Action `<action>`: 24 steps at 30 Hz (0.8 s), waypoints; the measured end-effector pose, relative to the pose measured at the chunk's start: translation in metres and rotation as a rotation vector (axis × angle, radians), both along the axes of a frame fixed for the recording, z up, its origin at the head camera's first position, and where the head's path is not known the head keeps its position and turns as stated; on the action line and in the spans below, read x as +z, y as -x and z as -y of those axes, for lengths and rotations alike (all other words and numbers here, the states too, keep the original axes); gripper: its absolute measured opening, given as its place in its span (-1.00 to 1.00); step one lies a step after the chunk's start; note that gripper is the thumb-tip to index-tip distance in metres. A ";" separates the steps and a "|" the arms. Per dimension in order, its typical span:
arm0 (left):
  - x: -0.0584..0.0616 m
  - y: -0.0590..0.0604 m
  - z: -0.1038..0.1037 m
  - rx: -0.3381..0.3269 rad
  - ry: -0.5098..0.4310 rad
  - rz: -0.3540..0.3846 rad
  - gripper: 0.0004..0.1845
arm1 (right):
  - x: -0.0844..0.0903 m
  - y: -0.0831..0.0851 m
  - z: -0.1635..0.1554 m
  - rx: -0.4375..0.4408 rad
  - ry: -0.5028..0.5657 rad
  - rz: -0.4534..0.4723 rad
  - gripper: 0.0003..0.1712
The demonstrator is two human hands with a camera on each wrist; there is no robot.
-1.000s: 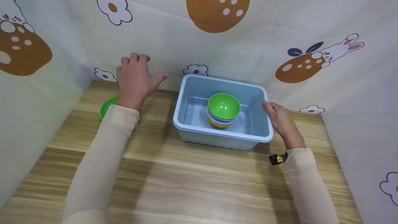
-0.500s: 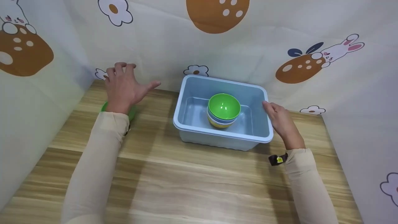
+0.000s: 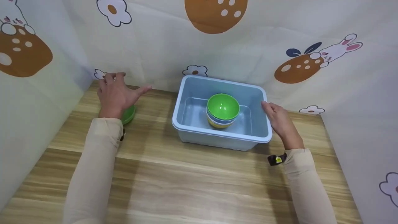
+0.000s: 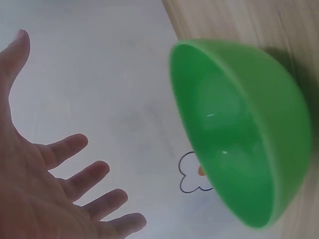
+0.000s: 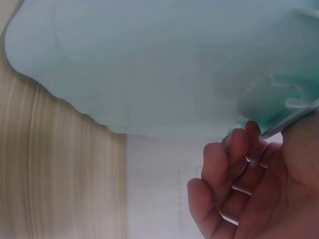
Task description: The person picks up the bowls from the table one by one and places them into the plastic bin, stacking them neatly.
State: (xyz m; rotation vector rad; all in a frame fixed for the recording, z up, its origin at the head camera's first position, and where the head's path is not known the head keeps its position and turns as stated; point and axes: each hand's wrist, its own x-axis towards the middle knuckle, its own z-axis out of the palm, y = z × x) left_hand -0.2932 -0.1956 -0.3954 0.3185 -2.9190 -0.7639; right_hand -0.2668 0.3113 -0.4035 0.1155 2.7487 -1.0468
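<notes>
Head view: left hand spread loose over the lone green bowl, nothing gripped | right hand curled on the tub rim | next I reckon: close on that bowl

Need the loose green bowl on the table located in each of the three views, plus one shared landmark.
Head: loose green bowl at left on the wooden table, mostly hidden under the left hand.
Left wrist: fills the right half, open side facing the spread fingers.
Right wrist: not in it; only the blue bin and right hand.
Shared landmark: the flower print on the backdrop.
</notes>
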 end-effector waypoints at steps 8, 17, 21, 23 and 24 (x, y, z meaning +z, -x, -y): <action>-0.012 -0.003 0.010 0.012 -0.019 0.051 0.42 | 0.001 0.000 0.000 0.005 0.019 0.000 -0.04; -0.031 -0.012 0.018 0.001 -0.023 0.140 0.54 | -0.001 -0.002 -0.002 0.024 0.003 -0.038 -0.07; -0.033 -0.013 0.021 0.010 -0.010 0.174 0.57 | -0.001 -0.001 -0.001 0.023 0.025 -0.030 -0.06; -0.035 -0.013 0.023 0.016 -0.003 0.192 0.59 | -0.001 -0.001 -0.001 0.024 0.031 -0.034 -0.06; -0.036 -0.013 0.023 0.020 0.001 0.202 0.60 | -0.001 -0.001 0.000 0.023 0.032 -0.033 -0.06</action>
